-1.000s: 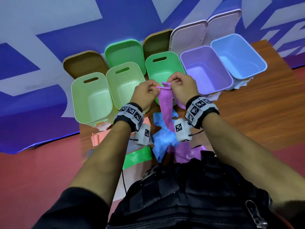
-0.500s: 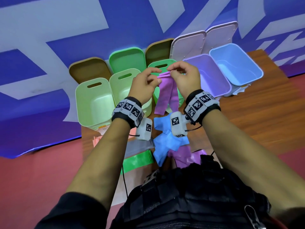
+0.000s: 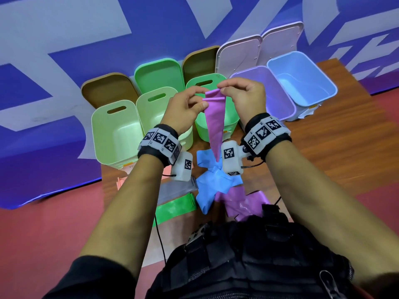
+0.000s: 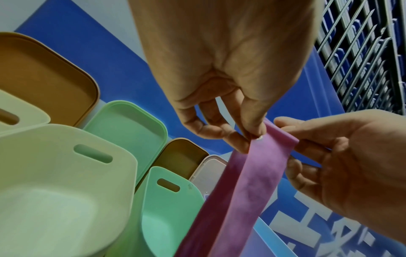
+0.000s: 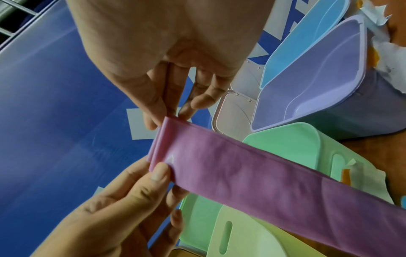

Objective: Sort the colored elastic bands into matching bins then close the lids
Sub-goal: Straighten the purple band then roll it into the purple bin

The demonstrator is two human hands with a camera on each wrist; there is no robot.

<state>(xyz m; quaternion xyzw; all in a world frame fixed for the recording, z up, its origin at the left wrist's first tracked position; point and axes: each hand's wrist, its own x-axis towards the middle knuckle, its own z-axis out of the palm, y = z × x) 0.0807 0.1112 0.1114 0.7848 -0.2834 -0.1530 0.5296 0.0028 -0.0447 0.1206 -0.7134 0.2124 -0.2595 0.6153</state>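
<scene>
The purple band (image 3: 213, 121) hangs in the air above the mid-green bin (image 3: 212, 124), its top edge pinched at each corner by the left hand (image 3: 185, 108) and right hand (image 3: 244, 100), fingers (image 4: 255, 128) clamped on the band. The two-corner grip probably keeps the thin, floppy, matte strip flat for folding or lowering. The purple bin (image 3: 280, 98), smooth rigid plastic with rounded corners, stands just right of the band, lid (image 3: 237, 52) propped open behind. Nearer than the band, more bands (image 3: 216, 182) lie heaped on the wood-grain tabletop (image 3: 323, 147).

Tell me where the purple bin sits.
In the head view, the purple bin sits right of centre, between the green bin and the blue bin.
</scene>
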